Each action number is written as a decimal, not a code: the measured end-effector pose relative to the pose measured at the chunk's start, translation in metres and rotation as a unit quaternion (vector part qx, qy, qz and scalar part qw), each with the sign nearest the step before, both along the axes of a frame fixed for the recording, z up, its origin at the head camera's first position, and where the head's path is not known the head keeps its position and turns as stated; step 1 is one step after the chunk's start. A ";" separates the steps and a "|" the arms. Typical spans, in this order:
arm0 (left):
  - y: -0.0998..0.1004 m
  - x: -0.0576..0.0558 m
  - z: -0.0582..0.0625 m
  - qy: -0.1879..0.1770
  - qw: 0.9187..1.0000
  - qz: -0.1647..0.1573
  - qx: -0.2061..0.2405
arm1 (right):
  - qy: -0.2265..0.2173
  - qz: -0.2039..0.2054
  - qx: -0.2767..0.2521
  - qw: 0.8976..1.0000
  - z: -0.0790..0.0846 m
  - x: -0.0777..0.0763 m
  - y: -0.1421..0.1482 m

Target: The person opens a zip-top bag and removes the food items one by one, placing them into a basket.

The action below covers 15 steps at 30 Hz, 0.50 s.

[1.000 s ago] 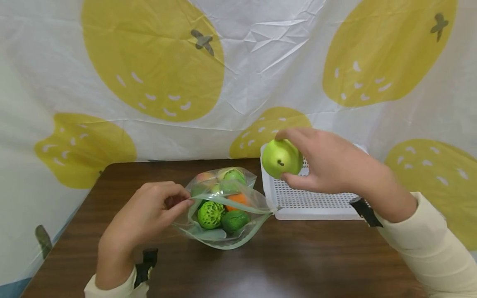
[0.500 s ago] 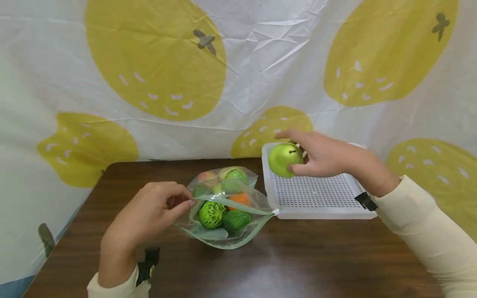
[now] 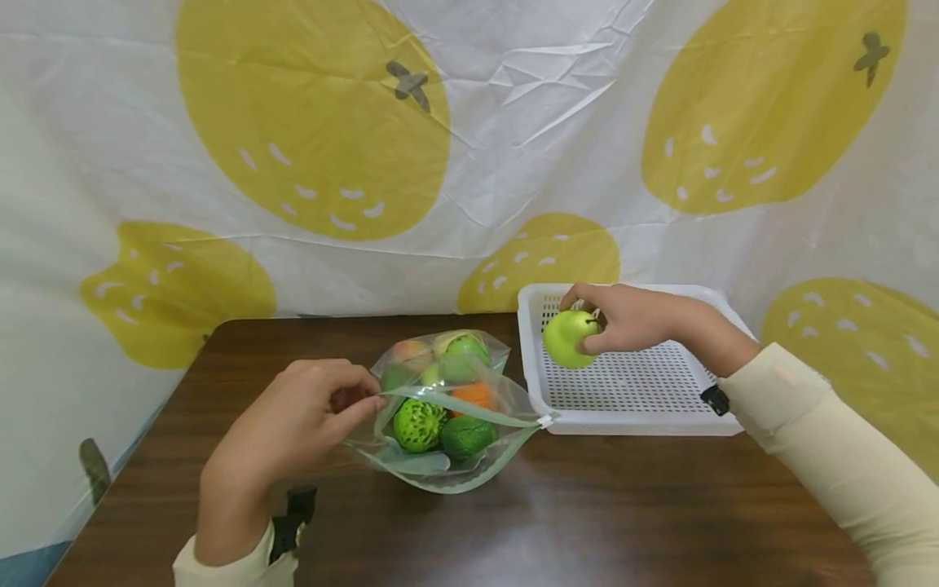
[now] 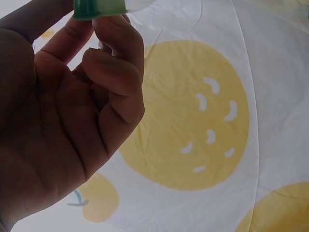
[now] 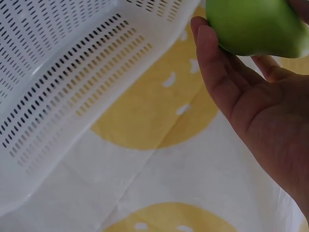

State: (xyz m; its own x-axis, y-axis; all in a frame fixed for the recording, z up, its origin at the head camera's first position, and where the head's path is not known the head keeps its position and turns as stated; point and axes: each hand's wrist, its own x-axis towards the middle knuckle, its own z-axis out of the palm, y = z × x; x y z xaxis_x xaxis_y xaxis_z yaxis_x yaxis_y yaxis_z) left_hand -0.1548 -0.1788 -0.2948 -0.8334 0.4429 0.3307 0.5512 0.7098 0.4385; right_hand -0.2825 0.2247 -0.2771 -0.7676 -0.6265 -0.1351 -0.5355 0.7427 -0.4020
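My right hand [image 3: 634, 316] grips a yellow-green pear [image 3: 568, 338] with a short dark stem, over the left part of a white perforated basket [image 3: 623, 428]. In the right wrist view, fingers curl round the pear [image 5: 256, 24] beside the basket wall. My left hand [image 3: 293, 416] pinches the left edge of the mouth of a clear zip bag [image 3: 469, 481]. Inside the bag are a bumpy green fruit [image 3: 420, 425], a dark green one [image 3: 468, 438], an orange one [image 3: 475, 397] and several others, partly veiled by the plastic. The left wrist view shows the green bag edge [image 4: 99, 8] between thumb and fingers.
The bag and basket stand side by side on a dark wooden table [image 3: 455, 538], the bag's white zip slider [image 3: 546, 421] close to the basket's front left corner. Behind the table hangs a white cloth [image 3: 330, 277] printed with yellow fruit.
The right hand has carried the pear down and slightly right, from above the basket's left edge to lower over the basket, tilting its stem upward. The left hand stays on the bag.
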 end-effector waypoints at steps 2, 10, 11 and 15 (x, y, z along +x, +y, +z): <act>0.000 0.000 0.000 -0.004 1.000 0.002 -0.003 | -0.009 0.000 0.015 1.000 -0.006 -0.003 -0.001; -0.001 0.001 0.000 -0.006 1.000 0.005 -0.007 | -0.026 0.015 0.035 0.999 -0.024 -0.008 -0.004; -0.001 0.001 0.000 -0.007 1.000 0.004 -0.008 | -0.027 0.017 0.040 0.999 -0.026 -0.008 -0.004; -0.001 0.001 0.000 -0.017 1.000 0.003 -0.006 | -0.043 0.013 0.063 0.997 -0.034 -0.009 -0.007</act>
State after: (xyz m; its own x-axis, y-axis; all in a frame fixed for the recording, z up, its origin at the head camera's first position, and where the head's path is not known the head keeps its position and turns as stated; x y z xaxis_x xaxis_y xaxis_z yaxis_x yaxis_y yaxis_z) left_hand -0.1538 -0.1800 -0.2946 -0.8464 0.4425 0.2964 0.5324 0.7183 0.4479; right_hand -0.2913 0.2173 -0.3115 -0.7332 -0.6201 -0.2789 -0.5234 0.7766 -0.3507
